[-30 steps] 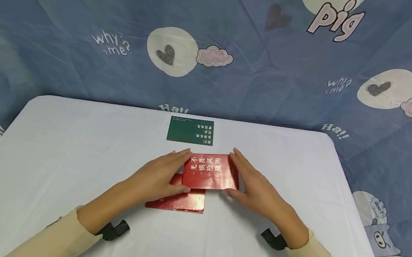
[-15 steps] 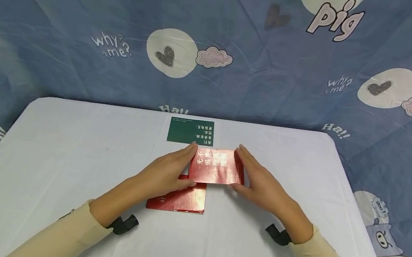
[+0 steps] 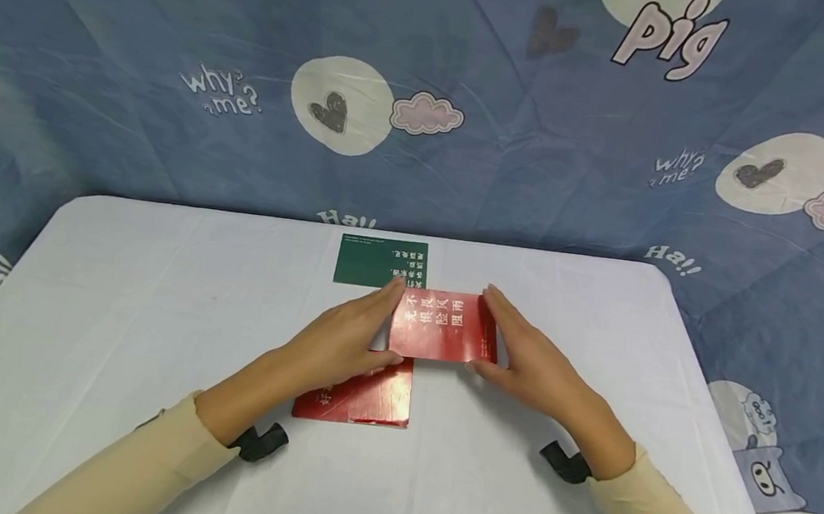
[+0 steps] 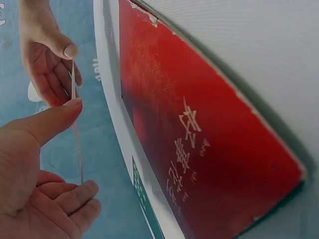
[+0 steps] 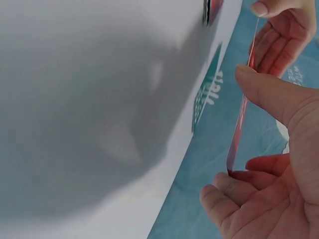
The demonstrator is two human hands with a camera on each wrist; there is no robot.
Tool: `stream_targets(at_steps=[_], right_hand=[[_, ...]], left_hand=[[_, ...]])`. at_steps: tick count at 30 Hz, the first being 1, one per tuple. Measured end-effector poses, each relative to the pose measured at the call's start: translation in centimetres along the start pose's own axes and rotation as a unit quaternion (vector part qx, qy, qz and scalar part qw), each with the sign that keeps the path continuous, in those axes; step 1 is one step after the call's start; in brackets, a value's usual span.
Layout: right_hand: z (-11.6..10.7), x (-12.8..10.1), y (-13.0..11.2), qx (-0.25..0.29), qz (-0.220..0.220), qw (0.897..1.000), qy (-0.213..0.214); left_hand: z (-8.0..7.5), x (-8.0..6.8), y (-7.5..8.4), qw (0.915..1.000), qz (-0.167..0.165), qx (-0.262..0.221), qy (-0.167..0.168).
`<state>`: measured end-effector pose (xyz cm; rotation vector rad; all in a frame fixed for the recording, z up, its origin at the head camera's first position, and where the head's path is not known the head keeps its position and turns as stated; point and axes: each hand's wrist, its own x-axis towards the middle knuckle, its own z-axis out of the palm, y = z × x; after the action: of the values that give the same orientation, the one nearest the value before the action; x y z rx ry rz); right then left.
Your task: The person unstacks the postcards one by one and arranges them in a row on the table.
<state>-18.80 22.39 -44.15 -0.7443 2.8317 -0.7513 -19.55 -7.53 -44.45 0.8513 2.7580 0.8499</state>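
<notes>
A red card (image 3: 442,331) with white Chinese characters is held up off the table between both hands. At its left edge, the left hand (image 3: 343,338) pinches it between thumb and fingers. The right hand (image 3: 539,371) grips the opposite edge the same way. Seen edge-on in the right wrist view, the thin card (image 5: 239,124) bends slightly. Below and to the left, a stack of red cards (image 3: 360,394) lies on the table, partly covered by the left hand; its worn edge shows in the left wrist view. Farther back lies a green card (image 3: 374,263), one corner hidden by left fingertips.
A white cloth covers the table (image 3: 150,305), which has rounded far corners. Behind it hangs a blue curtain (image 3: 505,158) printed with hearts, clouds and words. Black straps (image 3: 263,442) show at both wrists.
Both hands have carried the red card away from the body and to the right, uncovering more of the red stack. The green card and the stack have stayed in place.
</notes>
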Motion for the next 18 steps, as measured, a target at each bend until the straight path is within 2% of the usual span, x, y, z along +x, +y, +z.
stream_targets(at_steps=[5,11,18], right_hand=[[-0.5,0.4,0.5,-0.001,0.003,1.000,-0.004],[-1.1,0.7,1.1,0.000,0.011,1.000,-0.010],[-1.8,1.0,1.6,0.001,0.002,1.000,-0.010]], left_hand=[[0.1,0.7,0.2,1.0000,-0.007,-0.007,0.001],[0.2,1.6,0.3,0.9999,0.001,-0.014,0.003],[0.4,2.3,0.4,0.9998,-0.005,-0.018,-0.001]])
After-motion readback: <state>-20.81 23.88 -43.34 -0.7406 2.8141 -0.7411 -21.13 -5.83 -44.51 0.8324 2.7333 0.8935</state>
